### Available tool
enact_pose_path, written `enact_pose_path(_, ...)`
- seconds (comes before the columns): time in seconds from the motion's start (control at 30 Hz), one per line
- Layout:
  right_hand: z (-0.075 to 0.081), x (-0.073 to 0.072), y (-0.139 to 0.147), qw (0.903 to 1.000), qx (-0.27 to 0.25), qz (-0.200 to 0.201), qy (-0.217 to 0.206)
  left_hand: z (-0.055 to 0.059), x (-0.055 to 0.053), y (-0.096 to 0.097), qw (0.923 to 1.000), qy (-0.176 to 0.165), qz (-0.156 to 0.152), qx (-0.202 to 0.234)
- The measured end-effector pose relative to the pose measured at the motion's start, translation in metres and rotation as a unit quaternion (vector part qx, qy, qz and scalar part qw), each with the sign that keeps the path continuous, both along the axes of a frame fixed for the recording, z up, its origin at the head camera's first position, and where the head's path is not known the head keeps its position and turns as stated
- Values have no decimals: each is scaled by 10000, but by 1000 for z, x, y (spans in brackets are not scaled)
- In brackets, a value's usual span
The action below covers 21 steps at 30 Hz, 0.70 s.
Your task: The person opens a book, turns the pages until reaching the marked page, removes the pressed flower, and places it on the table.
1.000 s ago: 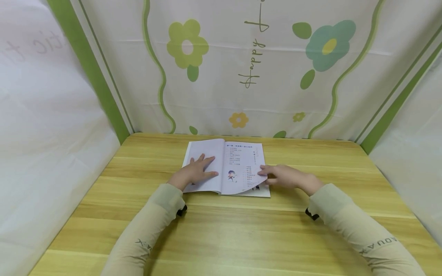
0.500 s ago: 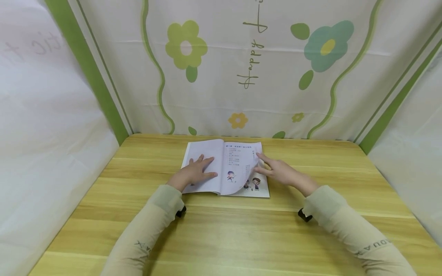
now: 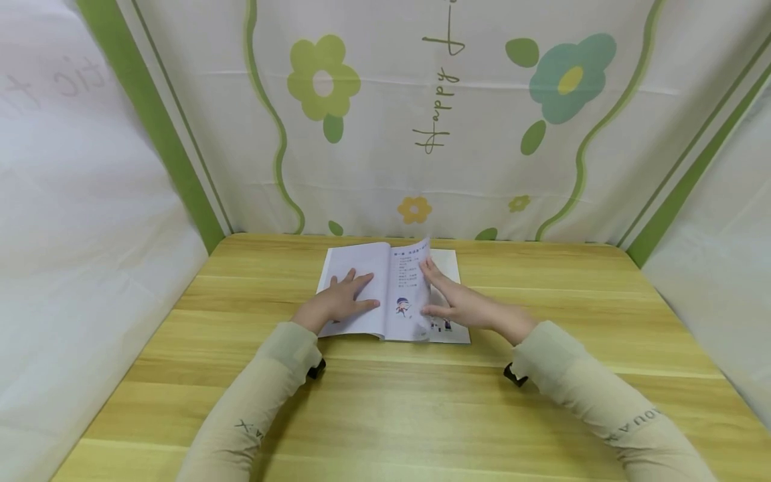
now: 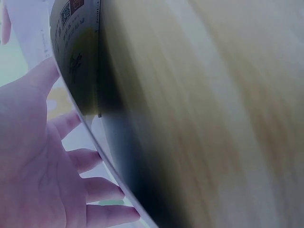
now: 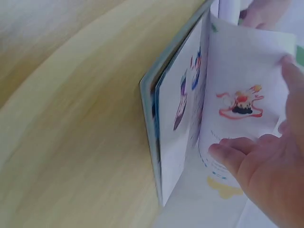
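An open book (image 3: 448, 335) with printed text and cartoon figures lies on the wooden table. My left hand (image 3: 343, 299) rests flat on its left-hand page, fingers spread. In the left wrist view, the fingers of the left hand (image 4: 38, 156) reach the curved edge of the book. On the other side, my right hand (image 3: 472, 304) touches the underside of a lifted page (image 3: 409, 274) with fairly straight fingers. That page stands up and bends toward the left. In the right wrist view, the thumb and fingertips lie against the raised page (image 5: 242, 66), which bears a small reddish drawing.
The wooden table (image 3: 391, 415) extends in front of the book and to both sides. A white cloth with flowers (image 3: 385, 154) hangs behind the table, and white cloth sides (image 3: 90, 268) stand at left and right.
My right hand has moved left, bringing the page up from near flat to upright and baring more of the page beneath. The left hand has stayed in place.
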State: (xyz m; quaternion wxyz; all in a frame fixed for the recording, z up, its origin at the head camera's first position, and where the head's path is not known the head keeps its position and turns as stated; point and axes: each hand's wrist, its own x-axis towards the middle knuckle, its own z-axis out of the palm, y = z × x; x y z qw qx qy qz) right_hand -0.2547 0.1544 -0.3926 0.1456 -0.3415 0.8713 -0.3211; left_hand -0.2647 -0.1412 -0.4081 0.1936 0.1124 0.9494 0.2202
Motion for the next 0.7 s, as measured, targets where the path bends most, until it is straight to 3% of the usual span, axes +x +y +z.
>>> enact_pose_path(0.3, -2, 4, -19, 9974, 377, 564, 256, -1, -2, -2, 9998, 42, -157, 71)
enact_pose_path(0.53, -1, 6, -30, 9953, 441, 738, 448, 3, -3, -3, 9992, 38, -243, 323)
enact_pose_path(0.7, -3, 7, -37, 9950, 522, 749, 411, 2, -5, -8, 9983, 34, -23, 576)
